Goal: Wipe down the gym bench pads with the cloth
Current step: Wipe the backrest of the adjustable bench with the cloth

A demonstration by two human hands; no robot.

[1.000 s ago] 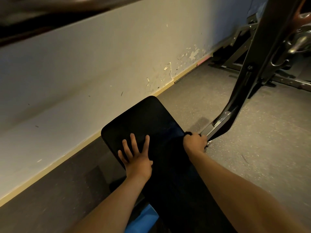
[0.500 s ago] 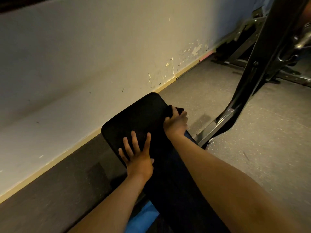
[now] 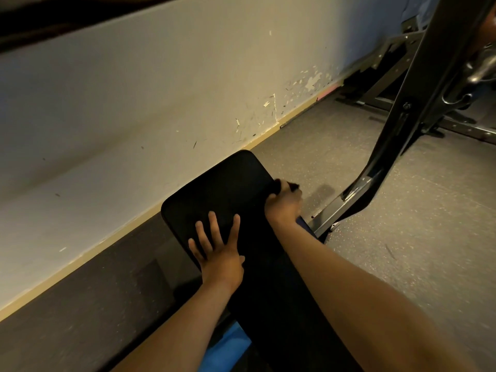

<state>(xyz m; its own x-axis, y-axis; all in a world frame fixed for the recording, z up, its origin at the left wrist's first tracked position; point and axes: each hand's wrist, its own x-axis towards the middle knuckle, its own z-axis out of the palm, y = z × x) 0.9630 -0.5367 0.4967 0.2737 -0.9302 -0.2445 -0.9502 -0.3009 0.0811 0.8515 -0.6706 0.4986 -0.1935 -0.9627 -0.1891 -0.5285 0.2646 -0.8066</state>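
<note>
Wall (image 3: 134, 116): pale, with paint chipped low down. It runs along my left side, close to the pad's far corner, so I judge that room to work on that side is tight.
Skirting strip (image 3: 80, 257): a tan band where the wall meets the floor.
Left hand (image 3: 220, 260): lies flat on the near left part of the pad, fingers straight and spread, gripping nothing. I judge that it props my weight and steadies the pad while the other hand works.
Bench pad (image 3: 214, 189): black and long, it runs away from me toward the wall and has a rounded far end. It is the surface being wiped.
Blue part (image 3: 225, 347): shows below the pad beside my left forearm. I cannot tell what it is.
Cloth (image 3: 285, 185): dark and bunched, at the pad's right edge toward the far end. Most of it is hidden under my right hand, and a tuft pokes out past the knuckles. Dark on dark, its outline is uncertain.
Right hand (image 3: 284, 206): fingers curled round the cloth, pressing it against the pad's right rim. I judge that the hand sits over the edge so that the side of the padding is wiped as well as the top.
Floor (image 3: 402, 237): grey speckled matting.
Steel upright (image 3: 402, 124): dark and slanted, to the right of the pad and apart from my right hand.
Stage: wiping is under way at the far right edge, by my reading.
</note>
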